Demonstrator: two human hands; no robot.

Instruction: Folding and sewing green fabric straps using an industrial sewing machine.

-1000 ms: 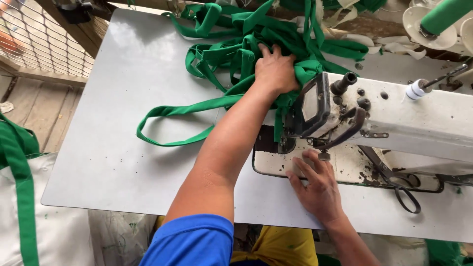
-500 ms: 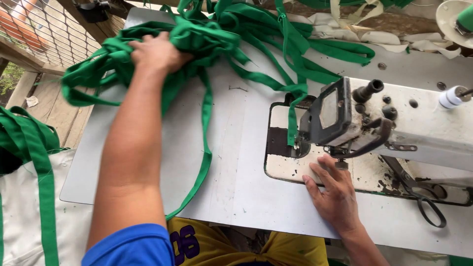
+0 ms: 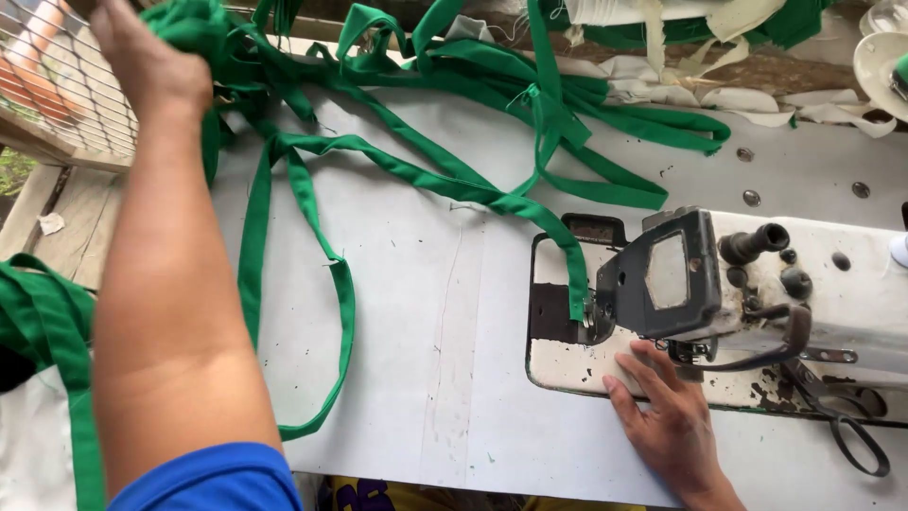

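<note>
Far upper-left, left hand (image 3: 151,66) grips green straps (image 3: 416,180), arm outstretched.

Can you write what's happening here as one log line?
left hand: gripping green straps | right hand: flat on sewing machine base

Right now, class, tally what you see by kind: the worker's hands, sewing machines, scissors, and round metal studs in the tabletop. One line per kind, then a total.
Hands: 2 (left hand clutching green straps, right hand flat)
Sewing machine: 1
Scissors: 1
Round metal studs: 3
Total: 7
</note>
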